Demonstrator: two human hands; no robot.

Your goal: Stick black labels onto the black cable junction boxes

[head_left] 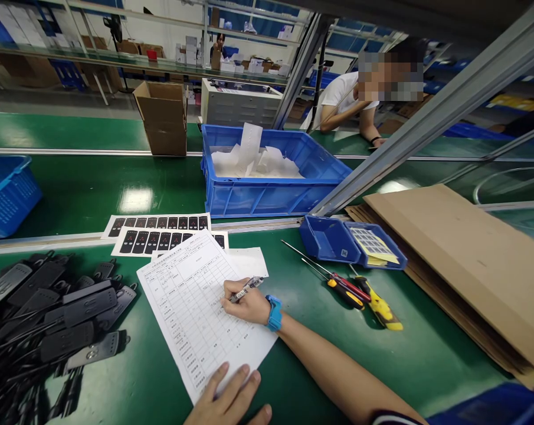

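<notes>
A printed form sheet [191, 301] with a table of boxes lies on the green bench in front of me. My right hand [244, 304], with a blue watch at the wrist, is closed around a pen [247, 288] whose tip rests on the sheet. My left hand [229, 398] lies flat with fingers spread on the sheet's near corner, holding nothing. Two sticker sheets [160, 231] with dark labels lie just beyond the form.
A pile of black remote-like parts [49, 319] lies at left. Screwdrivers [346, 289], a small blue bin [350, 242] and cardboard sheets [465, 265] sit at right. A large blue crate [271, 189] stands on the conveyor. Another person [355, 106] leans on the far side.
</notes>
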